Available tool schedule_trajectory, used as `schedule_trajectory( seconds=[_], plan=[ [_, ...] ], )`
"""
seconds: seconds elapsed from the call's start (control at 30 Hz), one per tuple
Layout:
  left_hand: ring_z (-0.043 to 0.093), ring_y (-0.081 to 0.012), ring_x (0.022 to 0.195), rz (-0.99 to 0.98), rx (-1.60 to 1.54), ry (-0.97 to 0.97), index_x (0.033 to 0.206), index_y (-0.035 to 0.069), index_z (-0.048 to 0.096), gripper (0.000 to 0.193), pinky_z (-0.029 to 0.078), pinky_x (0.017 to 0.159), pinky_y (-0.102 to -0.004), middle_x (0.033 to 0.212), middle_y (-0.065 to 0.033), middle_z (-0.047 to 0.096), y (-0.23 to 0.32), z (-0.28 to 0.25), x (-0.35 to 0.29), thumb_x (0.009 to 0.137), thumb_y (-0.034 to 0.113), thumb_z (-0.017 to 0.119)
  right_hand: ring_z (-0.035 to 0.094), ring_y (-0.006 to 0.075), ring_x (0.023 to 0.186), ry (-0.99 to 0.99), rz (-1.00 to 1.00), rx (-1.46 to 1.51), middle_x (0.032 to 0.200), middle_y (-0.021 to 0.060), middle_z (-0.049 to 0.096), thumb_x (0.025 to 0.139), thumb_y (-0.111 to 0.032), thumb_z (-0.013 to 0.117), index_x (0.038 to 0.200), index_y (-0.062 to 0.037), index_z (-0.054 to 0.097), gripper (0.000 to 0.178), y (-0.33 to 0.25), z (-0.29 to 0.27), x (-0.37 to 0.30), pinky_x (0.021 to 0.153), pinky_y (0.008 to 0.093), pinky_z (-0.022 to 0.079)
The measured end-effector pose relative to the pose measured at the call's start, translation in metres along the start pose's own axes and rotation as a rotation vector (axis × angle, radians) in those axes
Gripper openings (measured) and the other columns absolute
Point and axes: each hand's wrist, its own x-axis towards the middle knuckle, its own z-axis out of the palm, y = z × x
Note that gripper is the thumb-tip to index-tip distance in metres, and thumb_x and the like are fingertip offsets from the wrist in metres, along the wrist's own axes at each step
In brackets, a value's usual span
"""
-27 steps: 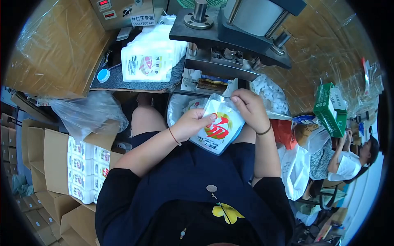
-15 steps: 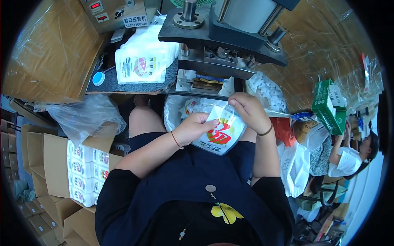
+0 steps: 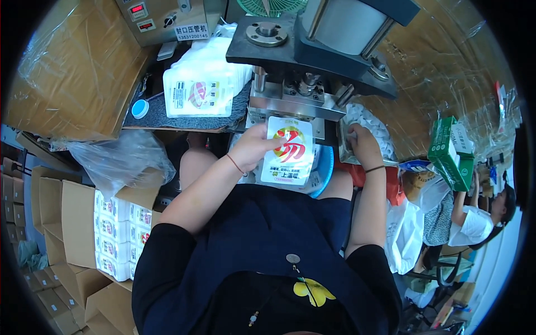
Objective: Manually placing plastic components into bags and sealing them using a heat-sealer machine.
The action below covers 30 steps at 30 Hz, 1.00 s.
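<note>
My left hand (image 3: 251, 148) pinches a flat white pouch (image 3: 290, 167) with a red and yellow print, thumb on its front. The pouch is upright below the metal press (image 3: 296, 103), above a blue tub (image 3: 324, 173) in my lap. My right hand (image 3: 365, 146) is at the near edge of a clear-walled tray of small white plastic pieces (image 3: 371, 123). Its fingers are curled down against the pieces; what they hold, if anything, is hidden. A stack of similar white pouches (image 3: 201, 92) lies on the grey cloth left of the press.
A control box (image 3: 162, 19) stands at the back left, near a blue round cap (image 3: 140, 109). An open carton (image 3: 78, 223) of packed pouches sits at lower left. A green box (image 3: 449, 148) hangs at right; another person (image 3: 474, 223) is beyond.
My right hand has left the pouch and moved right to the tray of white pieces. My left hand has raised the pouch slightly and turned it upright. The view has shifted a little.
</note>
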Motion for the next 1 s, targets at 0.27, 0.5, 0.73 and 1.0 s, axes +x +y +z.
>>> schedule_trajectory(
  seconds=[0.27, 0.5, 0.73, 1.0],
  plan=[
    [0.033, -0.0406, 0.141, 0.461, 1.976, 0.592, 0.145, 0.008, 0.043, 0.075, 0.035, 0.109, -0.0506, 0.151, -0.0248, 0.034, 0.038, -0.094, -0.052, 0.082, 0.032, 0.075, 0.065, 0.0364, 0.091, -0.035, 0.080, 0.108, 0.098, 0.0179, 0.067, 0.085, -0.010, 0.065, 0.116, -0.0074, 0.065, 0.031, 0.006, -0.006, -0.001, 0.084, 0.0412, 0.052],
    [0.063, -0.0131, 0.070, 0.519, 0.560, 0.581, 0.099, -0.003, 0.069, 0.023, 0.050, 0.066, -0.0288, 0.079, -0.0110, 0.068, 0.014, -0.090, -0.063, 0.096, 0.019, 0.063, 0.061, 0.0378, 0.102, 0.478, 0.001, 0.162, 0.106, 0.0177, 0.065, 0.089, -0.006, 0.060, 0.112, -0.0021, 0.065, 0.024, -0.026, 0.004, -0.024, 0.091, 0.0424, 0.048],
    [0.062, -0.0110, 0.061, 0.289, 0.874, 0.256, 0.092, 0.001, 0.074, 0.030, 0.048, 0.057, -0.0283, 0.072, -0.0107, 0.069, 0.003, -0.010, -0.057, 0.085, 0.030, 0.078, 0.059, 0.0186, 0.072, 0.191, -0.099, 0.856, 0.084, 0.0086, 0.063, 0.090, -0.006, 0.065, 0.107, -0.0007, 0.064, 0.017, -0.131, -0.010, -0.022, 0.068, 0.0291, 0.048],
    [0.065, -0.0104, 0.095, -0.128, 0.158, -0.151, 0.116, -0.003, 0.067, 0.034, 0.052, 0.088, -0.0275, 0.108, -0.0071, 0.071, -0.031, 0.033, -0.043, 0.099, 0.027, 0.063, 0.062, 0.0323, 0.087, 0.077, -0.316, 0.415, 0.089, 0.0144, 0.067, 0.096, -0.018, 0.056, 0.093, -0.0013, 0.068, 0.021, -0.123, -0.026, -0.014, 0.079, 0.0393, 0.049]
  ],
)
